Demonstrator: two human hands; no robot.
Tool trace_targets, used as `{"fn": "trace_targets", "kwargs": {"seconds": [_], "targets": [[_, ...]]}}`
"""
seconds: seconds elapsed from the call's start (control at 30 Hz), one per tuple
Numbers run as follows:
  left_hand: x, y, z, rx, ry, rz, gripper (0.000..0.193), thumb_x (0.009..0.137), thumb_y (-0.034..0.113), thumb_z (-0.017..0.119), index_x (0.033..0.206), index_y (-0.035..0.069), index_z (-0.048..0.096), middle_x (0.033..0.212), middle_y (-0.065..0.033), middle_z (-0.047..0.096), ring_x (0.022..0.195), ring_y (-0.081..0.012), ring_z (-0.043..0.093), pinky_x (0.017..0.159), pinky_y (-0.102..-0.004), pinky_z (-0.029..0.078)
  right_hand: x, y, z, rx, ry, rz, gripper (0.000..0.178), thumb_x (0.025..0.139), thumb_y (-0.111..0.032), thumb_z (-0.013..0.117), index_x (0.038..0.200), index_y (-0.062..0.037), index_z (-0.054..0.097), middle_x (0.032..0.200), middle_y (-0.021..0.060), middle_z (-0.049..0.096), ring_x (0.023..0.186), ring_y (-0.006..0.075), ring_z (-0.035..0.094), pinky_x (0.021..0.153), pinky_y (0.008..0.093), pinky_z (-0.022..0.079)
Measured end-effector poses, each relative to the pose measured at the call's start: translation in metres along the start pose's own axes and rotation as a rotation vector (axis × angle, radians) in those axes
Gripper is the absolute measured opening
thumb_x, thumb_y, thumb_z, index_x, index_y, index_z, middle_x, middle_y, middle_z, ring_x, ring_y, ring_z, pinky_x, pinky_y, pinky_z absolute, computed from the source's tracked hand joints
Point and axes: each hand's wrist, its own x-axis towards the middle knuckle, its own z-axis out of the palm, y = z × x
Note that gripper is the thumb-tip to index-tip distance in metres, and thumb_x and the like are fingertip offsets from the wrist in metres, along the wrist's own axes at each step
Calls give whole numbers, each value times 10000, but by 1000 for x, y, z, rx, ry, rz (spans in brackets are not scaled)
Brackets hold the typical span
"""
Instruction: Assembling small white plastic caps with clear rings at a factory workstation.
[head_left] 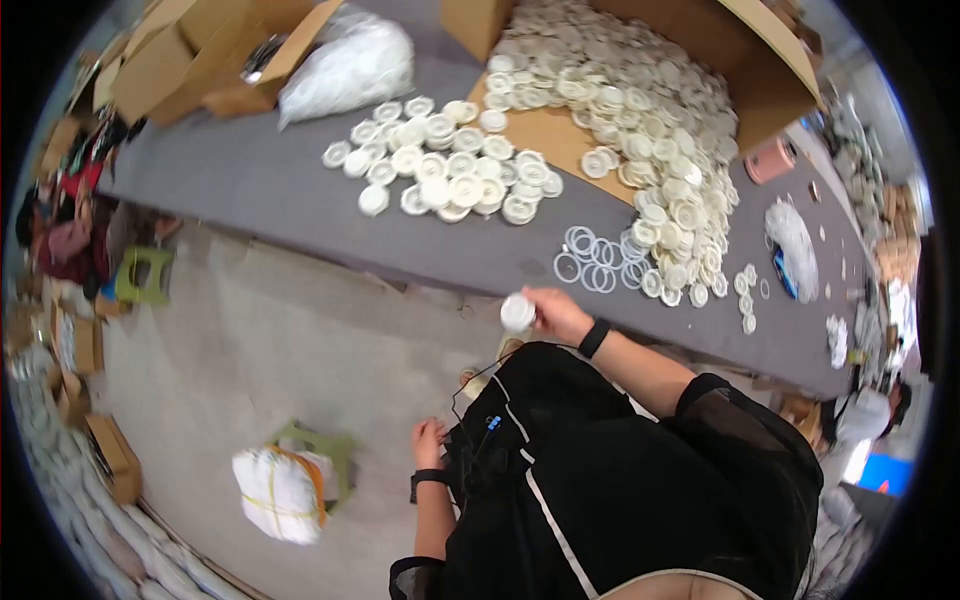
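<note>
The right hand (560, 312) is closed on a round white cap (517, 312) at the frame's centre, just off the near edge of the grey table (250, 180). The left hand (428, 442) hangs lower down, well apart, fingers loosely curled on nothing. The loose clear rings (595, 262) lie just above the cap (nearer the right hand), beside the big cap pile (650, 130).

I see bare grey table (250, 185) left of the set-out caps (445, 165); the cap heap (650, 130) and rings (595, 260) crowd the right.
</note>
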Motion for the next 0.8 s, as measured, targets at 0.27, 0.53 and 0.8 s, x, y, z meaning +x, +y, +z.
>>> {"fn": "trace_targets", "kwargs": {"seconds": [0.27,0.53,0.8], "targets": [[-25,-123,-107,-349,529,-201,225,755,188,523,939,62,498,801,-85,589,608,-153,543,536,-246,408,33,-32,80,29,24,-142,356,861,-316,394,1075,-36,439,944,76,565,689,146,528,616,265,431],[-44,-189,-40,-469,414,-304,207,792,213,516,912,45,514,784,-69,588,615,-143,548,509,-225,411,70,42,94,-975,-179,-476,167,776,-124,502,914,-39,540,903,66,574,757,163,545,655,281,423],[-18,-208,72,-161,156,-130,450,731,266,610,1041,-39,495,931,-150,578,883,-228,549,790,-285,412,106,31,120,-1677,-310,-1218,444,651,-85,579,1076,-36,463,1126,141,439,1117,333,363,923,411,284]]}}
